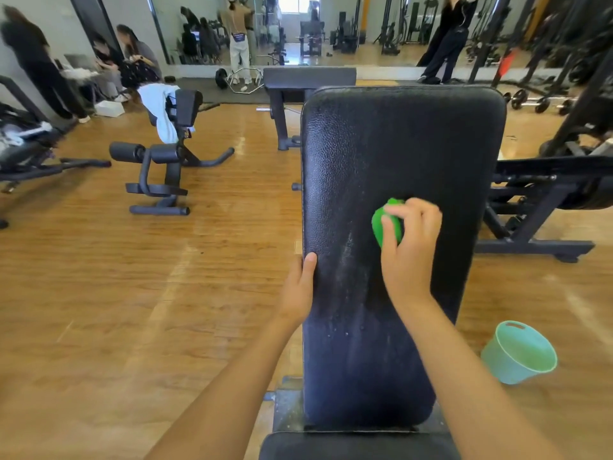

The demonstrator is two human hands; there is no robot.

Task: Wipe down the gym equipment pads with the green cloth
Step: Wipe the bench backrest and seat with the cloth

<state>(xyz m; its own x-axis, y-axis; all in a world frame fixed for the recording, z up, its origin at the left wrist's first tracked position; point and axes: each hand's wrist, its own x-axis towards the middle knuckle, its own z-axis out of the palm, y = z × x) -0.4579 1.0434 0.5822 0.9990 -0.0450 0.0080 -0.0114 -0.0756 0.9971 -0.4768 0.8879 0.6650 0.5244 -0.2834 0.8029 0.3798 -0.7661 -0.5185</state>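
A long black bench pad (398, 144) stretches away from me down the middle of the head view, with damp streaks on its near half. My right hand (409, 247) grips a bunched green cloth (381, 225) and presses it on the pad's middle. My left hand (300, 287) holds the pad's left edge, thumb on top and fingers hidden round the side. A second black pad (358, 446), the seat, shows at the bottom edge.
A mint-green basin (517, 355) lies tilted on the wooden floor right of the bench. A back-extension machine (166, 164) stands to the left, another bench (308, 83) beyond, a machine frame (544, 207) to the right. People sit and stand by the far mirror.
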